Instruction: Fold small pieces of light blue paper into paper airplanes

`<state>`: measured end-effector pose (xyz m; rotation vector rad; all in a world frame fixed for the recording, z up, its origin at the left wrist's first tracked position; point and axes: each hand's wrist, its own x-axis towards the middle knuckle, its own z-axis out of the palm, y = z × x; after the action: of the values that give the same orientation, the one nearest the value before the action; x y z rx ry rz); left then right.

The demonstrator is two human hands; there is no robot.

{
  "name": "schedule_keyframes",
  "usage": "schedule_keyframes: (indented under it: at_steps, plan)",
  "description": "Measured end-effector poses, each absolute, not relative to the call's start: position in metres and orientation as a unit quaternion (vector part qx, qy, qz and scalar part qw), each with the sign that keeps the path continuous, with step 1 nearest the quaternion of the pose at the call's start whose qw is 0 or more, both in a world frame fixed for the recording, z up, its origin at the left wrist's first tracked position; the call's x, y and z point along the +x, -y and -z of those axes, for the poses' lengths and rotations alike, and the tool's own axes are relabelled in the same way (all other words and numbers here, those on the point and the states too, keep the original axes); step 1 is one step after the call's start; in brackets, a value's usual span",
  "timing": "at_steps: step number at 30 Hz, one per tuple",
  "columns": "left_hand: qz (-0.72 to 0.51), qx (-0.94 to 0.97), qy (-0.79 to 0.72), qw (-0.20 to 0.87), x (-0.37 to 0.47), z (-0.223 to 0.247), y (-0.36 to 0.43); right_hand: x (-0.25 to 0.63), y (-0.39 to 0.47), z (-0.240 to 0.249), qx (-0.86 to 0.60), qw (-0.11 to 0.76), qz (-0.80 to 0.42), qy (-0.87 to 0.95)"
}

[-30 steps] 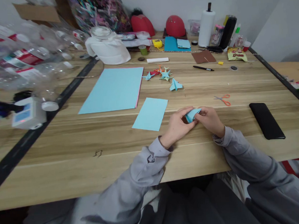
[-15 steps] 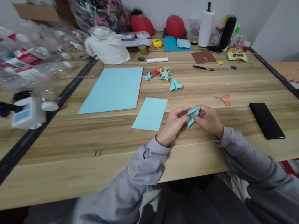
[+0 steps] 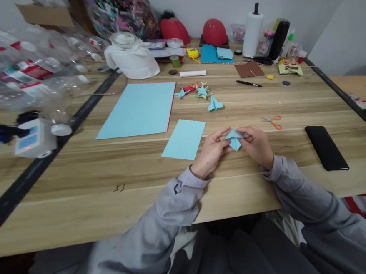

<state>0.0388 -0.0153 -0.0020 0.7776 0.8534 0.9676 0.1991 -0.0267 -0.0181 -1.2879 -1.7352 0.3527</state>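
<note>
Wood-grained surface (image 3: 81, 211). Smooth blue paper stack (image 3: 137, 111) beyond and left of flat oblong sheet (image 3: 184, 140). Glossy black phone (image 3: 326, 148) far right of sheet. Right of sheet, left hand (image 3: 211, 153) and right hand (image 3: 256, 144), each pinching one edge of folded blue paper (image 3: 235, 143), peaked above, pointed below.

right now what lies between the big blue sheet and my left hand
The smaller blue sheet lies between the big blue sheet and the left hand, as the head view shows.

wood-grain table (image 3: 81, 211) | paper stack (image 3: 139, 111) | smaller blue sheet (image 3: 185, 139) | folded paper figures (image 3: 214, 104) | orange-handled scissors (image 3: 272, 120) | pen (image 3: 248, 83) | black phone (image 3: 327, 147)
</note>
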Motion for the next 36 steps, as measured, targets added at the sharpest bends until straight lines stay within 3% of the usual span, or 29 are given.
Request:
schedule_keyframes:
  at_steps: [8,16,21,31,36]
  plan:
    - [-0.437,0.35,-0.319,0.765,0.036,0.003,0.014,0.201,0.028,0.017,-0.487,0.507,-0.111,0.702]
    - [-0.434,0.327,-0.312,0.78,0.036,0.007,0.012,0.2,0.033,0.014,-0.464,0.464,-0.075,0.751]
    - [-0.434,0.337,-0.306,0.777,0.037,0.007,0.014,0.202,0.031,0.019,-0.448,0.486,-0.065,0.747]
    - [-0.51,0.346,-0.351,0.705,0.035,0.008,0.01,0.199,0.026,0.02,-0.501,0.567,-0.346,0.555]
    - [-0.532,0.393,-0.392,0.639,0.035,0.016,0.007,0.196,0.024,0.013,-0.471,0.562,-0.401,0.548]
